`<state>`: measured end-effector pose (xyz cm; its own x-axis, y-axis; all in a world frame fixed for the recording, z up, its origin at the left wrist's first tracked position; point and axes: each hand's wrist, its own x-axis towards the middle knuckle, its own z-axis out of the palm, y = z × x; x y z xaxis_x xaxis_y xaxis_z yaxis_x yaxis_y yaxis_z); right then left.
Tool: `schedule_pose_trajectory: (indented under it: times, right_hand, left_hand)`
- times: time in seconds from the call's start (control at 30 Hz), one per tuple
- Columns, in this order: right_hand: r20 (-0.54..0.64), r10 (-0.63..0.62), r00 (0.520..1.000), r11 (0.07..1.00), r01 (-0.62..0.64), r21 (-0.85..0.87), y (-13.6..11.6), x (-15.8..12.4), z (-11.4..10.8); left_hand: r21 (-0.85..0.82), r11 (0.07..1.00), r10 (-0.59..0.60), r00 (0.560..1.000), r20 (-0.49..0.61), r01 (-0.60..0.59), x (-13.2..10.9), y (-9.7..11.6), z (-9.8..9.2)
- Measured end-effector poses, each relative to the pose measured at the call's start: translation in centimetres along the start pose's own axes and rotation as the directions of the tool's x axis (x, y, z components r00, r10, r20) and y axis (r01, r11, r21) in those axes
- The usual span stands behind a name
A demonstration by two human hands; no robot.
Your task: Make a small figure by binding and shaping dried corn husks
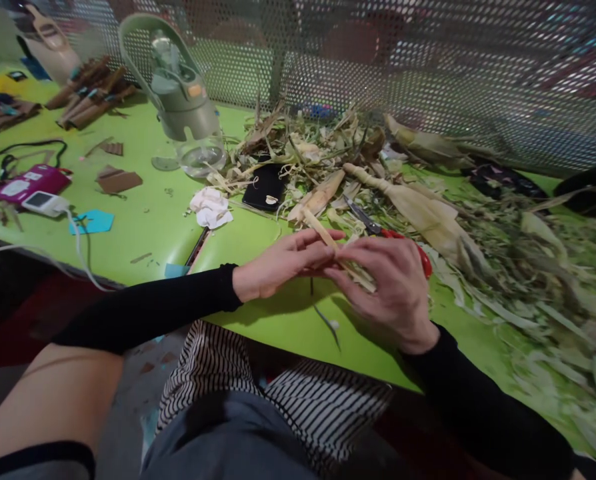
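A pale, narrow strip of corn husk (320,229) slants between my two hands above the front of the green table. My left hand (288,261) pinches it between thumb and fingers from the left. From the right, my right hand (389,283) grips the same strip with bent fingers, close to the left fingertips. Just behind my right hand lie scissors (361,215) with red handles (425,261), partly covered by that hand. Dried corn husks (418,207) spread behind and to the right. A thin dark strand (327,319) lies on the table below my hands.
A phone (264,187) lies among the husk scraps, with crumpled tissue (211,205) to its left. A green-lidded bottle (188,113) stands at the back. Left are a purple pouch (31,183), a white device with cable (45,203) and brown bundles (91,93). Perforated metal (298,60) edges the table's back.
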<state>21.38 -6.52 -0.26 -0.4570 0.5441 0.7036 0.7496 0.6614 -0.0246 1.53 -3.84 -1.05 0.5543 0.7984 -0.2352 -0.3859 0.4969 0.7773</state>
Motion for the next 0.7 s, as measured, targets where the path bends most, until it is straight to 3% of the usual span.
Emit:
schedule_pose_trajectory:
  times: [0.1, 0.17, 0.33, 0.43, 0.53, 0.7]
  right_hand:
    - [0.095, 0.238, 0.966, 0.944, -0.254, 0.212, 0.9, 0.1, -0.1]
    - [0.170, 0.303, 0.938, 0.897, -0.341, 0.281, 1.2, 0.2, 0.1]
    - [0.153, 0.365, 0.918, 0.841, -0.396, 0.369, 1.0, 0.2, 0.5]
    - [0.217, 0.380, 0.899, 0.788, -0.437, 0.433, 0.9, 0.0, 0.6]
    - [0.229, 0.338, 0.913, 0.781, -0.408, 0.472, 0.8, 0.0, 0.6]
    - [0.037, 0.189, 0.981, 0.935, -0.192, 0.298, 0.1, 0.2, 0.3]
  left_hand:
    - [0.029, 0.997, 0.070, 0.996, 0.048, -0.071, 0.1, -0.1, -0.3]
    - [0.083, 0.992, 0.093, 0.994, 0.058, -0.097, 0.2, -0.1, -0.4]
    - [0.174, 0.979, 0.090, 0.992, 0.083, -0.103, 0.2, 0.0, -0.4]
    - [0.181, 0.979, 0.081, 0.993, 0.085, -0.095, 0.1, 0.1, -0.3]
    - [0.205, 0.976, 0.052, 0.995, 0.085, -0.068, 0.1, 0.2, -0.2]
    - [0.078, 0.996, -0.051, 0.997, 0.064, 0.046, 0.4, 0.3, -0.4]
